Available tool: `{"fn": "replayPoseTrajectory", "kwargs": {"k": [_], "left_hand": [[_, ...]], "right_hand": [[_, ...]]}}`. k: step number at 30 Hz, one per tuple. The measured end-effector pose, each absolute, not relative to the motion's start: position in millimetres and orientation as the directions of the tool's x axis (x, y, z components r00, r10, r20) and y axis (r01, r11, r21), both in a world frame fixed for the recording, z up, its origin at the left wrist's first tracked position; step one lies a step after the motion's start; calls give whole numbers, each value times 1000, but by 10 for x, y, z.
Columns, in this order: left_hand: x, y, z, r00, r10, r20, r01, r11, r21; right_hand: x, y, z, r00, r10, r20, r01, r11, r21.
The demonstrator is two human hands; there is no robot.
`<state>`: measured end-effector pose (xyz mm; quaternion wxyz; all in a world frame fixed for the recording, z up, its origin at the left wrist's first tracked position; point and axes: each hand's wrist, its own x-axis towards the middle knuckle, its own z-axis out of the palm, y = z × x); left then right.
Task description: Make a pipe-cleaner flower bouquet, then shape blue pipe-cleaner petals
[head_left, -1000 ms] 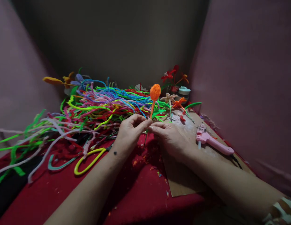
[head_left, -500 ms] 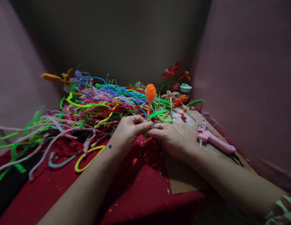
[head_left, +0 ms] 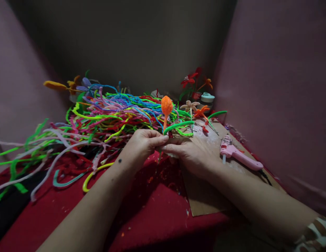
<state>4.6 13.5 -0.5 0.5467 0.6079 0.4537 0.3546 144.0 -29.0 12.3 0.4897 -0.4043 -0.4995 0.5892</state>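
Orange bud point(head_left: 166, 105), a fuzzy egg-shaped tuft of pipe cleaner, stands upright on a thin orange stem above our hands, in front of the heap. Our left hand point(head_left: 143, 143) pinches the stem between thumb and fingertips; our right hand point(head_left: 187, 152) meets it from the other side, fingers closed on the same stem, where a bright green pipe cleaner point(head_left: 178, 125) arcs out to the right from the pinch.

Behind lies a tangled pile of pipe cleaners point(head_left: 110, 113), soft and wiry, in green, blue, purple, pink and yellow, spilling left across the red cloth point(head_left: 157, 210). A yellow loop point(head_left: 96, 171) curls just left of our left wrist. Orange fluff crumbs speckle the cloth below the hands.

To the right a flat cardboard sheet point(head_left: 202, 199) lies under our right forearm, its near edge close to the cloth's drop. A smooth pink glue gun point(head_left: 240, 156) rests on it, near our right hand but apart. Finished flowers point(head_left: 195, 82) stand at the back corner. Walls close in on both sides; the red cloth nearest us is the open room.
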Motion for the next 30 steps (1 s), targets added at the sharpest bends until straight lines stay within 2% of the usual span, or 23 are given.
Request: {"fn": "replayPoseTrajectory", "kwargs": {"k": [5,10,17,25,30], "left_hand": [[-1,194,-76,442,896,-45,40,30,999],[-14,206,-69,490,869,-69,-2,81,997],[-29,210,-73,509,855,-95,-40,133,990],[-31,232,-89,532,841,-97,-70,158,985],[-24,199,-64,493,862,-118,-111,197,974]], "right_hand": [[1459,-234,2,-254,967,23,-147,-15,-989],[1446,-187,-104,-291,956,39,-177,-13,-984],[1439,-170,-128,-331,940,-85,-234,-169,-957],[1480,-155,-195,-346,933,-94,-197,-170,-966],[1482,-148,-203,-351,930,-109,-171,-179,-969]]}}
